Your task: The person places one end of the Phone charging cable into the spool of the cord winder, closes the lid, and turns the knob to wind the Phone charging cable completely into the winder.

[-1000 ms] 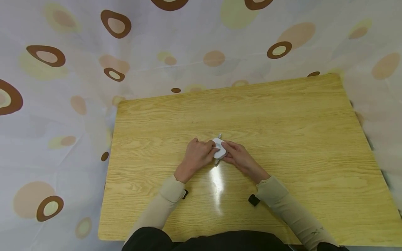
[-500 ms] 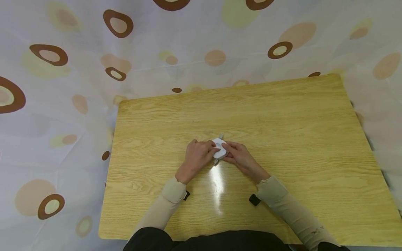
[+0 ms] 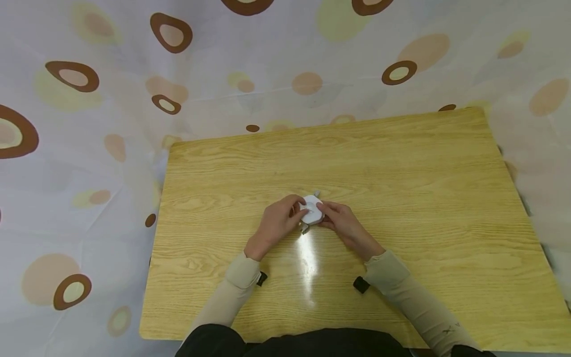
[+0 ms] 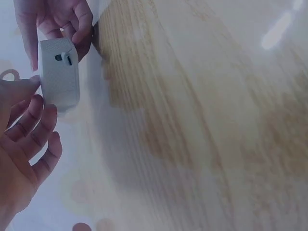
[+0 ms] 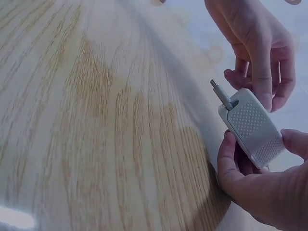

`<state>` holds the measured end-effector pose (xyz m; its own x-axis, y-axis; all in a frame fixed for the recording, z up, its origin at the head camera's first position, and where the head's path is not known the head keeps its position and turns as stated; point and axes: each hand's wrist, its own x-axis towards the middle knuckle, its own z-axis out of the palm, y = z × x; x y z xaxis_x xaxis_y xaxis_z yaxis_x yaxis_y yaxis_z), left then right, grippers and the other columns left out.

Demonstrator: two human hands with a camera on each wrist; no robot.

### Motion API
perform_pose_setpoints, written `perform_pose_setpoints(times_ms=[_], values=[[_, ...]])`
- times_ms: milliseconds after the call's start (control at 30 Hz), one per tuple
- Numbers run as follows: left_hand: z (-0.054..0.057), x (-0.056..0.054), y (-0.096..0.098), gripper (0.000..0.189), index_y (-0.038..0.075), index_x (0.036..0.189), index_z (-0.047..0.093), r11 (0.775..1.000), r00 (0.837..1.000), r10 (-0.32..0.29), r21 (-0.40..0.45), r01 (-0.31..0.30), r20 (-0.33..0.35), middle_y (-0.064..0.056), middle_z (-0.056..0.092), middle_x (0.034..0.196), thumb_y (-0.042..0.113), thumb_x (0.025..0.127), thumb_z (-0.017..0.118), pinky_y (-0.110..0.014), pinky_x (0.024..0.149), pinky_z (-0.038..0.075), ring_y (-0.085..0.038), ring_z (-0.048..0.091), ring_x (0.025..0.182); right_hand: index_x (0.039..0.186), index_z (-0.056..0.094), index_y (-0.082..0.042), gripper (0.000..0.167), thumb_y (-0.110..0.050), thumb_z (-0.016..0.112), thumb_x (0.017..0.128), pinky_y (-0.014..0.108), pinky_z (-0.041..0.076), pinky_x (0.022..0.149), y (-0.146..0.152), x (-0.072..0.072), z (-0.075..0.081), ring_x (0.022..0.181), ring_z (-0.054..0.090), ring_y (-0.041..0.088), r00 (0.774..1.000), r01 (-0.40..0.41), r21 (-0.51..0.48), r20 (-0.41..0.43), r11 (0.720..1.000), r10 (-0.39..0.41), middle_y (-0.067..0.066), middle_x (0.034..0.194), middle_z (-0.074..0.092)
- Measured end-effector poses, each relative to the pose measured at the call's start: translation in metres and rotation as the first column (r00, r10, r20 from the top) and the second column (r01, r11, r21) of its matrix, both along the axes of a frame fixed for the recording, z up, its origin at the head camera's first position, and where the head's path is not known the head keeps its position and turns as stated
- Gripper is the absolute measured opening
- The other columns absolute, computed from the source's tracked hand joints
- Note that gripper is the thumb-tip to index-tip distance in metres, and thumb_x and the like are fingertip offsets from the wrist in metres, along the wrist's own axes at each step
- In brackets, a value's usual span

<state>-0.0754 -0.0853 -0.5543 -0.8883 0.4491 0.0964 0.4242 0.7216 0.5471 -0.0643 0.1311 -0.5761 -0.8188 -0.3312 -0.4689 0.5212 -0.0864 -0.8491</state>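
A white retractable charging cable reel with cut corners is between the two hands above the table. One metal-tipped connector sticks out at its far end, another at its near end. My right hand grips the right side, thumb on the upper face and fingers beneath. My left hand has its curled thumb and index finger at the left part of that face. In the right wrist view the dotted side wall of the reel shows, with a plug projecting from a slot.
A wooden table spreads under both hands. Patterned cloth rises behind it and along its left and right sides. Light glares off the tabletop just in front of the hands.
My left thumb and index finger have spread apart on the reel's face, uncovering more of its middle. The reel has turned slightly, its near connector shifting left. The right hand keeps its grip.
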Motion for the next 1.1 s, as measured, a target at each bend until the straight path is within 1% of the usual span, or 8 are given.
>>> perform_pose_setpoints(times_ms=[67,133,267,533,767,833,933,1100], values=[[-0.002,0.0,-0.002,0.026,0.013,0.121,0.068,0.997,0.995,0.057,0.043,-0.061,0.079,0.002,0.068,0.091,0.032,0.104,0.07,-0.023,0.064,0.048,-0.008,0.059,0.073,0.158,0.039,0.008,0.058,-0.03,0.047,0.115,0.025,0.059,0.098,0.001,0.0,0.001,0.103,0.071,0.002,1.0,0.011,-0.015,0.004,1.0,-0.011,0.032,0.153,0.051],[-0.004,0.0,-0.003,0.029,0.014,0.122,0.067,0.986,0.977,0.129,0.088,-0.145,0.167,0.002,0.069,0.094,0.038,0.105,0.067,-0.025,0.065,0.05,-0.01,0.062,0.076,0.158,0.038,0.009,0.058,-0.03,0.046,0.115,0.026,0.059,0.1,0.002,0.0,0.001,0.104,0.071,0.002,1.0,0.016,-0.028,0.002,0.999,-0.016,0.034,0.155,0.048],[-0.007,0.001,-0.007,0.043,0.014,0.123,0.07,0.946,0.911,0.224,0.149,-0.289,0.346,0.001,0.073,0.097,0.052,0.106,0.06,-0.03,0.07,0.055,-0.012,0.067,0.081,0.158,0.037,0.01,0.058,-0.028,0.046,0.115,0.028,0.058,0.104,0.002,0.0,0.002,0.106,0.071,0.003,1.0,0.029,-0.056,0.006,0.998,-0.028,0.033,0.154,0.049],[-0.009,-0.006,-0.014,0.045,0.004,0.109,0.08,0.889,0.794,0.157,0.268,-0.373,0.587,-0.011,0.073,0.083,0.045,0.106,0.062,-0.025,0.059,0.047,-0.018,0.061,0.067,0.158,0.037,0.01,0.056,-0.026,0.046,0.115,0.028,0.058,0.104,-0.001,-0.001,0.005,0.106,0.071,0.004,0.999,0.039,-0.092,0.025,0.995,-0.037,0.021,0.142,0.061],[-0.009,-0.01,-0.015,0.04,0.002,0.103,0.08,0.827,0.693,0.116,0.317,-0.465,0.712,-0.002,0.06,0.067,0.04,0.105,0.067,-0.025,0.056,0.041,-0.014,0.051,0.06,0.158,0.037,0.009,0.055,-0.023,0.046,0.115,0.029,0.058,0.104,-0.001,-0.001,0.004,0.107,0.072,0.005,0.998,0.032,-0.091,0.052,0.995,-0.027,0.027,0.149,0.054],[-0.009,-0.012,-0.016,0.04,0.001,0.103,0.079,0.826,0.68,0.108,0.315,-0.468,0.725,-0.001,0.058,0.064,0.039,0.104,0.067,-0.026,0.056,0.041,-0.014,0.05,0.059,0.157,0.038,0.01,0.054,-0.022,0.048,0.114,0.028,0.059,0.102,0.0,-0.002,0.004,0.104,0.072,0.005,0.999,0.018,-0.075,0.049,0.997,-0.015,0.024,0.144,0.058],[-0.009,-0.018,-0.016,0.04,0.0,0.106,0.08,0.837,0.68,0.097,0.31,-0.451,0.727,0.0,0.059,0.064,0.038,0.104,0.067,-0.026,0.058,0.042,-0.014,0.051,0.06,0.155,0.041,0.012,0.054,-0.021,0.051,0.113,0.027,0.06,0.1,0.003,-0.003,0.002,0.102,0.072,0.004,1.0,-0.018,-0.026,0.022,0.999,0.019,0.02,0.137,0.063],[-0.007,-0.032,-0.015,0.04,0.001,0.107,0.081,0.882,0.707,0.074,0.285,-0.376,0.703,0.0,0.061,0.065,0.039,0.105,0.067,-0.026,0.06,0.044,-0.015,0.052,0.061,0.15,0.049,0.011,0.053,-0.027,0.053,0.113,0.028,0.062,0.094,0.009,-0.009,0.0,0.1,0.074,0.007,0.994,-0.093,0.126,-0.05,0.988,0.1,0.026,0.131,0.069]])
